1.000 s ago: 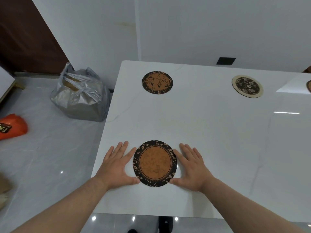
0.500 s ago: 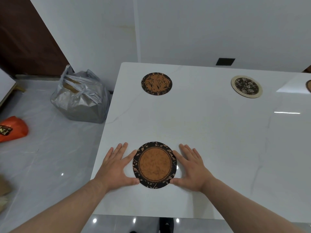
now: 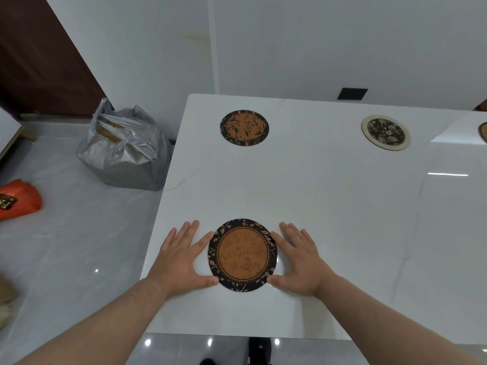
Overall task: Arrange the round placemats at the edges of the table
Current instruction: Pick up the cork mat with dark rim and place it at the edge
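Resting both of my bare hands flat on a glossy white stone-look table [image 3: 329,206], I am framing a round cork placemat with a black leaf-patterned border [image 3: 242,255] between them. My left hand [image 3: 181,256] is lying palm down on the placemat's left side, fingers straight and slightly spread, with thumb and forefinger touching its rim. My right hand [image 3: 297,262] is mirroring it on the right side, fingers straight and a little apart, the thumb tip meeting the rim low down. Both hands are lying open, pressing in lightly from either side. This placemat is lying flat near the table edge closest to me, toward the left corner.

I am counting four placemats in view. Besides the one between my hands, a round cork placemat with a dark branch print [image 3: 244,128] is sitting near the far edge on the left. A round black floral placemat with a cream rim [image 3: 386,132] is sitting near the far edge further right. A fourth is showing only as a brown sliver [image 3: 483,131] at the right border.

On the grey floor to the left, one tied grey plastic bag [image 3: 123,151] and one orange bag [image 3: 18,198] are lying well apart.
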Motion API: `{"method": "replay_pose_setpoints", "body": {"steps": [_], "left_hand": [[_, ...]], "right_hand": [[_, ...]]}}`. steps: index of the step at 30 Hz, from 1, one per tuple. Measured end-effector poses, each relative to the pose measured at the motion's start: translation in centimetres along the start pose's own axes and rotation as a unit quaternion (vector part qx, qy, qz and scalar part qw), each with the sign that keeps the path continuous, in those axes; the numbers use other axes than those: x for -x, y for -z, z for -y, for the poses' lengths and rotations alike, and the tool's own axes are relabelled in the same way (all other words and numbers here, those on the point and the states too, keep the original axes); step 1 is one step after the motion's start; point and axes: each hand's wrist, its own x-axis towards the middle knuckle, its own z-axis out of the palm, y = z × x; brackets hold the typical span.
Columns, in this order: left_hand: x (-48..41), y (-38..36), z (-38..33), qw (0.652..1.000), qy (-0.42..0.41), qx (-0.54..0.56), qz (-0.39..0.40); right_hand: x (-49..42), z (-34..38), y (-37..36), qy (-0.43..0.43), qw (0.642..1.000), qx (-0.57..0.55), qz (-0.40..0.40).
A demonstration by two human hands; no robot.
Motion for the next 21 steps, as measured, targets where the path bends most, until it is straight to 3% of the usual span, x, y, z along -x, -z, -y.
{"method": "replay_pose_setpoints", "body": {"steps": [6,11,21], "left_hand": [[-0.6,1.3,-0.9,1.000,0.013,0.007,0.015],[-1.1,1.4,-2.0,0.998,-0.032,-0.033,0.037],[-1.3,1.1,-2.3,0.999,-0.012,-0.001,0.048]], "right_hand": [[-0.2,0.6,0.9,-0.022,1.000,0.017,0.012],[-0.6,1.8,1.0,-0.038,0.998,0.048,0.017],[-0.9,2.3,1.1,-0.059,0.997,0.035,0.035]]}}
